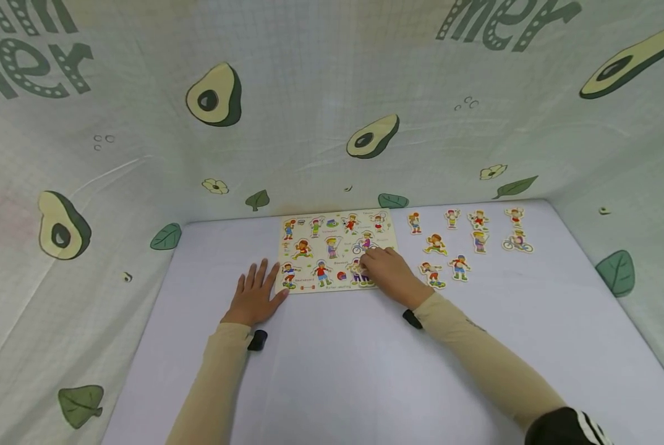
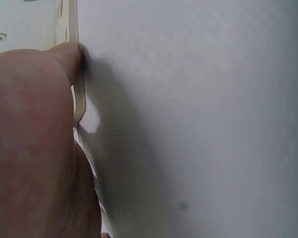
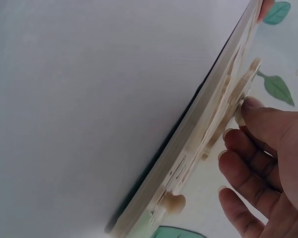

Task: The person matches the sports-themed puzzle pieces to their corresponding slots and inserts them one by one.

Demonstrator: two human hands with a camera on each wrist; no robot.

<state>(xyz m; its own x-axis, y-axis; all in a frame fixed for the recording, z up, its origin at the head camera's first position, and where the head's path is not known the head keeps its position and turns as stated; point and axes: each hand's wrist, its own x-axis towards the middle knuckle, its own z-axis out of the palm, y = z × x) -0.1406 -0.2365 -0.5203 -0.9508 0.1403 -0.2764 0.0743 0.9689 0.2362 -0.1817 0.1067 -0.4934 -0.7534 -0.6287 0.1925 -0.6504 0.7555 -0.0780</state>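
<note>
A wooden puzzle board (image 1: 310, 269) printed with children at play lies flat near the table's back edge. My right hand (image 1: 393, 275) is over its lower right corner, pinching a flat wooden puzzle piece (image 3: 233, 106) between thumb and forefinger; the piece is tilted just off the board's surface. In the head view the fingers partly cover that piece (image 1: 357, 271). Spread out at the board's left side, my left hand (image 1: 256, 300) rests with thumb and fingertips against the edge. The left wrist view shows its thumb (image 2: 67, 59) touching the board's side.
Right of the board lie several loose figure pieces, among them a cyclist (image 1: 517, 241), a runner (image 1: 435, 244) and a skateboarder (image 1: 432, 275). A white cloth covers the table (image 1: 332, 364). A curtain (image 1: 298, 123) printed with avocados hangs behind and at the sides.
</note>
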